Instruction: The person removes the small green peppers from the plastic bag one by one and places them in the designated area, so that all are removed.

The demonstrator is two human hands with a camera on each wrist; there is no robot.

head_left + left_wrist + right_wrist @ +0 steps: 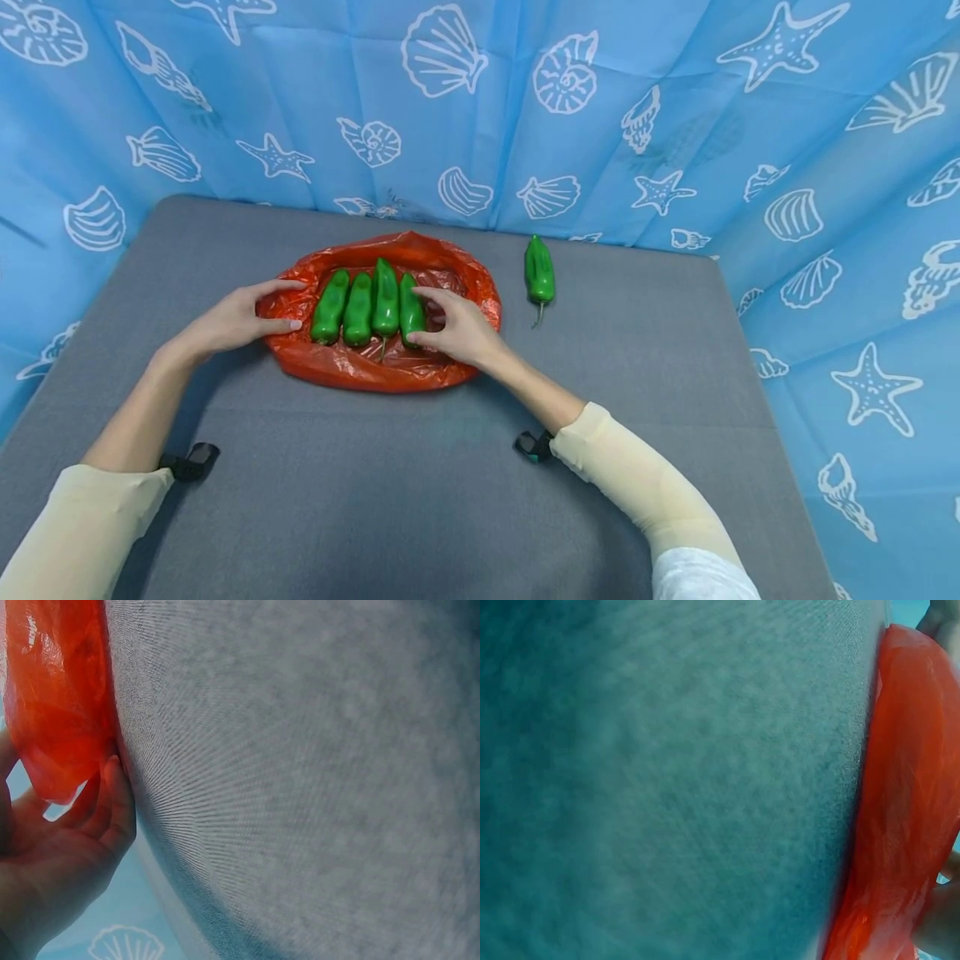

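Observation:
A red plastic bag (360,379) lies opened out on the grey table, its rim folded around several green peppers (386,300) in a row. My left hand (228,321) holds the bag's left rim between thumb and fingers; the left wrist view shows the hand (71,847) at the end of the red bag (60,697). Inside the bag, my right hand (465,329) has its thumb and fingertips at the rightmost pepper (411,310), pinching it. In the right wrist view the bag's side (907,780) hides most of that hand.
One more green pepper (539,271) lies on the grey table (637,350) to the right of the bag, stem toward me. A blue curtain (502,108) with white shell prints hangs behind and along the sides of the table.

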